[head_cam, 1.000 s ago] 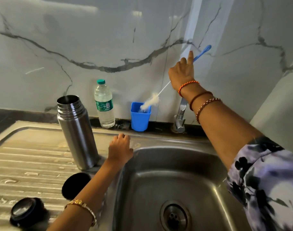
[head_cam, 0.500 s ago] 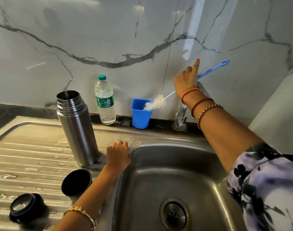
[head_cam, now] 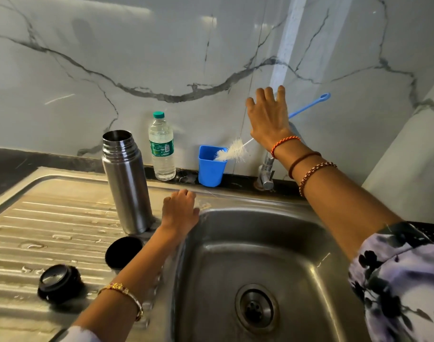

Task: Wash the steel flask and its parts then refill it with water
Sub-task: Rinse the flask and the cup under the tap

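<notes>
The open steel flask (head_cam: 126, 183) stands upright on the wet drainboard (head_cam: 50, 218). Its black cup lid (head_cam: 123, 251) sits mouth-up just in front of it, and the black stopper (head_cam: 59, 282) lies further left. My left hand (head_cam: 180, 211) rests on the sink rim right of the flask, fingers loosely curled, holding nothing. My right hand (head_cam: 269, 117) is raised by the wall with fingers spread. The bottle brush (head_cam: 232, 151) leans with its white bristles in the blue cup (head_cam: 211, 171), its blue handle passing behind that hand.
A clear plastic water bottle (head_cam: 161, 149) stands against the marble wall between the flask and the blue cup. The steel tap (head_cam: 266, 172) rises behind the sink basin (head_cam: 297, 243), partly hidden by my right wrist. The drain (head_cam: 255, 308) is uncovered.
My right hand lowered the brush head into the blue cup, then opened its fingers off the handle. My left hand and the flask parts stayed put.
</notes>
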